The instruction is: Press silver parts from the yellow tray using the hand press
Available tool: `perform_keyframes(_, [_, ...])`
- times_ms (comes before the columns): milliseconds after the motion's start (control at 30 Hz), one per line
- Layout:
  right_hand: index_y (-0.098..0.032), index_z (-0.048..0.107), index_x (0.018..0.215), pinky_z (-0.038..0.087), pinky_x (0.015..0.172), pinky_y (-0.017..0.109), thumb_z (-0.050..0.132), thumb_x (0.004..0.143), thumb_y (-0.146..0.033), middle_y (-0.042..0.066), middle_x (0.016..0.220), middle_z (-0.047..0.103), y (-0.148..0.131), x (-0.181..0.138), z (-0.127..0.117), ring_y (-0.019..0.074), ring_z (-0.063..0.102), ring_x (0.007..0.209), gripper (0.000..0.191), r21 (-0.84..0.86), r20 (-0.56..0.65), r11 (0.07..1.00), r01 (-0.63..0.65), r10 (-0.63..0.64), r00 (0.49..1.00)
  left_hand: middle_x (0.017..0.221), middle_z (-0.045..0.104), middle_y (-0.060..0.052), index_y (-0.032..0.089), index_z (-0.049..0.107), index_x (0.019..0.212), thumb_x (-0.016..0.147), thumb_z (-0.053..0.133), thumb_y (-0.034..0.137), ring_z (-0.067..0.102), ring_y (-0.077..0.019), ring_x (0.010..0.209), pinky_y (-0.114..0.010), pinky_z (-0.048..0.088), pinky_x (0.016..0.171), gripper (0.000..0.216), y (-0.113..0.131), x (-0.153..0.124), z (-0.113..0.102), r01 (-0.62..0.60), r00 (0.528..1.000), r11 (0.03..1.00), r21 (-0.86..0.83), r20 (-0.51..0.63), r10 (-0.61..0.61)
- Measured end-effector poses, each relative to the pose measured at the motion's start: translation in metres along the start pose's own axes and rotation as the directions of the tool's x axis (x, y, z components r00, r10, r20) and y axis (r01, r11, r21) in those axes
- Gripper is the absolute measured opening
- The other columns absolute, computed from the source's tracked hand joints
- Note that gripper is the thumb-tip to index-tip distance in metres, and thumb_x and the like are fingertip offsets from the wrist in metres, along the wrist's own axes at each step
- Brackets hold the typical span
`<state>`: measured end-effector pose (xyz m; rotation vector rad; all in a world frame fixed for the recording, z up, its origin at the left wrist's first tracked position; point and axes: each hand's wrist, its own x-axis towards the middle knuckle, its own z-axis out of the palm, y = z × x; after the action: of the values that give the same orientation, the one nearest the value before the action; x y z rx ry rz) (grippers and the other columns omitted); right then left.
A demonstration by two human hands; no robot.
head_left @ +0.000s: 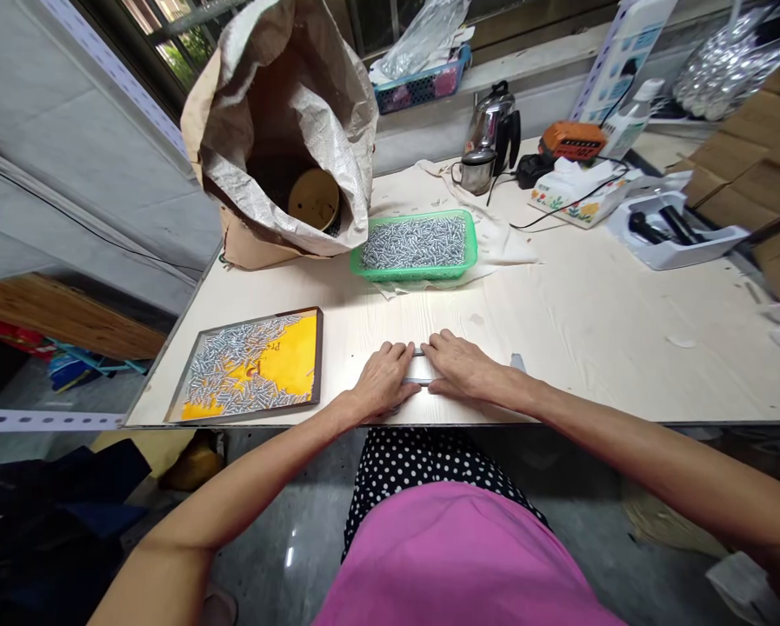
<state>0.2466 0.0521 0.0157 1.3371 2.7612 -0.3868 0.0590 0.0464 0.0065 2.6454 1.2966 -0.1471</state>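
Close to the front edge of the table, my left hand [383, 380] and my right hand [463, 369] grip a flat piece with grey edges [417, 381] from its two sides. Its ends are hidden under my fingers, and I cannot make out its kind. The fingers of both hands are closed over it, fingertips a short gap apart. To the left of my left hand lies a shallow tray [318, 356] with a yellow bottom and many small silvery screw-like pieces. Beyond my hands, a green plastic basket [471, 248] is filled with similar pieces.
A large open woven sack [356, 165] stands at the back left. Behind the basket are a metal kettle [490, 122], a metal cup [477, 171], an orange battery pack [572, 139] and a tissue pack [565, 200]. A white tray [670, 252] with black-handled items stands at the right.
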Motion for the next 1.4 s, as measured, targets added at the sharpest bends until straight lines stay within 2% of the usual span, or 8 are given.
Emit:
perform_keyframes(300, [-0.014, 0.066, 0.092, 0.042, 0.077, 0.031, 0.064, 0.089, -0.024, 0.01, 0.094, 0.064, -0.005, -0.008, 0.02, 0.0226, 0.056, 0.092, 0.011, 0.042, -0.053, 0.999, 0.004, -0.002, 0.999, 0.102, 0.062, -0.007, 0.017, 0.063, 0.105, 0.091, 0.06, 0.036, 0.054, -0.0256, 0.1, -0.036, 0.046, 0.076, 0.024, 0.007, 0.002, -0.004, 0.008, 0.997, 1.0, -0.002, 0.074, -0.007])
perform_keyframes(500, [-0.014, 0.065, 0.091, 0.042, 0.079, 0.032, 0.059, 0.092, -0.023, 0.009, 0.092, 0.064, -0.008, -0.013, 0.03, 0.0221, 0.056, 0.091, 0.01, 0.053, -0.115, 0.998, 0.015, -0.009, 0.993, 0.098, 0.064, -0.006, 0.018, 0.066, 0.097, 0.091, 0.06, 0.033, 0.055, -0.0245, 0.098, -0.035, 0.048, 0.075, 0.017, 0.007, 0.003, -0.005, 0.011, 0.997, 1.0, -0.02, 0.077, -0.009])
perform_keyframes(700, [-0.013, 0.062, 0.115, 0.042, 0.083, 0.035, 0.064, 0.088, -0.04, 0.013, 0.104, 0.063, 0.018, -0.005, 0.025, 0.0255, 0.053, 0.095, 0.038, 0.093, -0.201, 0.991, 0.098, -0.078, 0.976, 0.117, 0.062, -0.012, 0.013, 0.057, 0.119, 0.088, 0.063, 0.035, 0.056, -0.028, 0.108, -0.042, 0.05, 0.09, 0.038, 0.014, -0.011, 0.006, 0.084, 0.99, 0.996, -0.024, -0.109, -0.086])
perform_keyframes(867, [-0.015, 0.065, 0.112, 0.039, 0.082, 0.033, 0.053, 0.094, -0.028, 0.011, 0.101, 0.065, 0.04, 0.018, 0.024, 0.0235, 0.056, 0.095, 0.025, 0.094, -0.2, 0.995, 0.039, -0.02, 0.98, 0.144, 0.048, -0.018, 0.013, 0.046, 0.134, 0.093, 0.057, 0.032, 0.039, -0.0307, 0.138, -0.048, 0.036, 0.111, 0.046, 0.041, -0.031, 0.038, -0.057, 0.949, 0.993, -0.101, -0.315, 0.023])
perform_keyframes(1133, [-0.019, 0.07, 0.097, 0.034, 0.08, 0.036, 0.056, 0.092, -0.026, 0.009, 0.102, 0.068, 0.028, 0.052, 0.002, 0.0248, 0.054, 0.099, 0.017, -0.037, -0.191, 0.995, -0.091, 0.083, 0.978, 0.135, 0.056, -0.016, 0.012, 0.049, 0.131, 0.094, 0.053, 0.044, 0.043, -0.0297, 0.136, -0.05, 0.027, 0.117, 0.049, 0.055, -0.036, 0.051, -0.113, 0.943, 0.945, -0.307, -0.334, 0.004])
perform_keyframes(1233, [-0.022, 0.071, 0.1, 0.034, 0.08, 0.035, 0.059, 0.09, -0.024, 0.008, 0.108, 0.066, -0.005, 0.052, -0.002, 0.0242, 0.052, 0.101, 0.015, -0.056, -0.177, 0.99, 0.133, -0.141, 0.974, 0.136, 0.055, -0.019, 0.01, 0.048, 0.133, 0.093, 0.055, 0.043, 0.045, -0.0305, 0.134, -0.049, 0.032, 0.115, 0.052, 0.054, -0.032, 0.053, -0.135, 0.94, 0.933, -0.335, -0.342, 0.013])
perform_keyframes(1333, [-0.026, 0.074, 0.092, 0.035, 0.081, 0.035, 0.063, 0.089, -0.027, 0.006, 0.11, 0.065, -0.04, 0.053, 0.004, 0.0246, 0.048, 0.108, 0.011, -0.058, -0.098, 0.892, 0.449, -0.453, 0.886, 0.122, 0.064, -0.019, 0.01, 0.057, 0.124, 0.091, 0.058, 0.044, 0.057, -0.0311, 0.119, -0.045, 0.045, 0.102, 0.047, 0.059, -0.038, 0.058, -0.129, 0.946, 0.933, -0.337, -0.323, 0.014])
perform_keyframes(1400, [-0.025, 0.074, 0.086, 0.035, 0.081, 0.036, 0.065, 0.088, -0.028, 0.006, 0.108, 0.065, -0.054, 0.056, 0.011, 0.025, 0.046, 0.109, 0.01, -0.085, -0.063, 0.831, 0.55, -0.555, 0.829, 0.104, 0.07, -0.014, 0.012, 0.064, 0.111, 0.092, 0.057, 0.042, 0.064, -0.0266, 0.102, -0.038, 0.05, 0.091, 0.036, 0.063, -0.051, 0.059, -0.218, 0.93, 0.93, -0.296, -0.352, 0.106])
